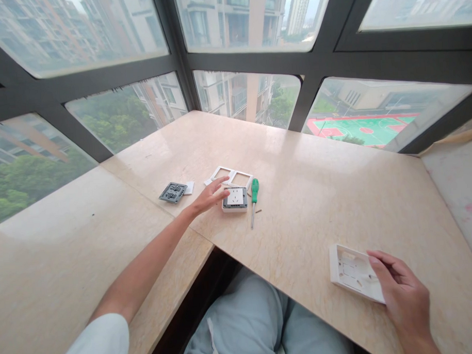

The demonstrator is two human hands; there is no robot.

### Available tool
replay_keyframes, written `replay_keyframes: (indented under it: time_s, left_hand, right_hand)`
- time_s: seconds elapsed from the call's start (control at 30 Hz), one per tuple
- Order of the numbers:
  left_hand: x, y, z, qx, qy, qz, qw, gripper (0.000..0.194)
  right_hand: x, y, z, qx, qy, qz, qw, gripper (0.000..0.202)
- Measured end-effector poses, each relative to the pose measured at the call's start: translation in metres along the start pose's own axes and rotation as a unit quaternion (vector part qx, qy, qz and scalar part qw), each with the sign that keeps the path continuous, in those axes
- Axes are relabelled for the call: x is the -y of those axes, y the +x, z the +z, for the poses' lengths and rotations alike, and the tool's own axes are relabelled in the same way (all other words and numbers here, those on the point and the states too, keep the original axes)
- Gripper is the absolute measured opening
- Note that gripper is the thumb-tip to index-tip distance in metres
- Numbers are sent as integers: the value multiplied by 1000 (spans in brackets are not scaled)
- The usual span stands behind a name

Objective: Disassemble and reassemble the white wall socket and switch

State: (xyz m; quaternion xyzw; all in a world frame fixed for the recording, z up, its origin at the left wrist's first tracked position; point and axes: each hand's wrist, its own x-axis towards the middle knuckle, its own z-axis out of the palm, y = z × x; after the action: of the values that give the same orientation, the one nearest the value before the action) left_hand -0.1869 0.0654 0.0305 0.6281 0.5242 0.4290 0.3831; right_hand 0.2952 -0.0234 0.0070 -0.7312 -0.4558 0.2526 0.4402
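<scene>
My right hand grips the right edge of a white plastic socket back box, its hollow side facing up, near the front right of the counter. Farther off, my left hand reaches over the counter with fingers stretched out, its tips beside a wall socket seated in a white box. Whether the fingertips touch the socket I cannot tell. Behind that hand lie white socket frames. A screwdriver with a green handle lies just right of the socket, close to small screws.
A dark grey socket module, back side up, lies left of my left hand beside a small white piece. The stone counter has a front edge above my legs. Windows with dark frames border its far side.
</scene>
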Motion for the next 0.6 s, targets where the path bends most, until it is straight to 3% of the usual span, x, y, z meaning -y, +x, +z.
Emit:
replay_keyframes:
  time_s: [0.17,0.4,0.6]
  left_hand:
    - [-2,-2,-2,57,83,-5,995,96]
    - [8,-1,5,59,75,20,995,89]
    - [10,0,-1,67,84,29,994,85]
  right_hand:
    - [-3,1,-1,0,-11,18,1000,40]
    - [-8,1,-2,-3,-25,23,999,43]
    - [-8,0,-2,-10,-34,31,999,44]
